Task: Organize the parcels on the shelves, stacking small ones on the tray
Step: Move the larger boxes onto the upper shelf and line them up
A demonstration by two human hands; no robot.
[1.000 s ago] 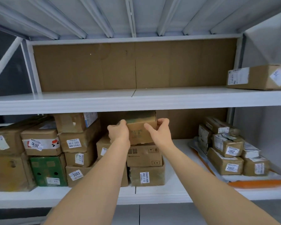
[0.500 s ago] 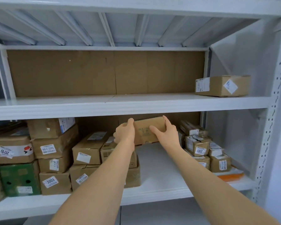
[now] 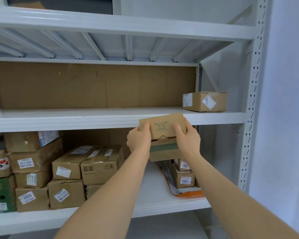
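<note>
I hold a small brown cardboard box [image 3: 162, 130] with green print and a green band, up in front of the middle shelf's edge [image 3: 76, 120]. My left hand [image 3: 139, 139] grips its left side and my right hand [image 3: 187, 138] grips its right side, thumbs on its top face. Below and behind the box, an orange tray [image 3: 188, 194] on the lower shelf carries several small labelled parcels [image 3: 184, 178], partly hidden by my right arm and the box.
One labelled carton [image 3: 204, 101] sits at the right end of the middle shelf, whose back is lined with cardboard. Stacked brown cartons [image 3: 67, 171] and a green box [image 3: 0, 194] fill the lower shelf's left half. A perforated white upright [image 3: 250, 118] bounds the right.
Both hands have lifted the small box off the centre stack and carried it right and up, from under the middle shelf to its front edge. My view has shifted right and upward.
</note>
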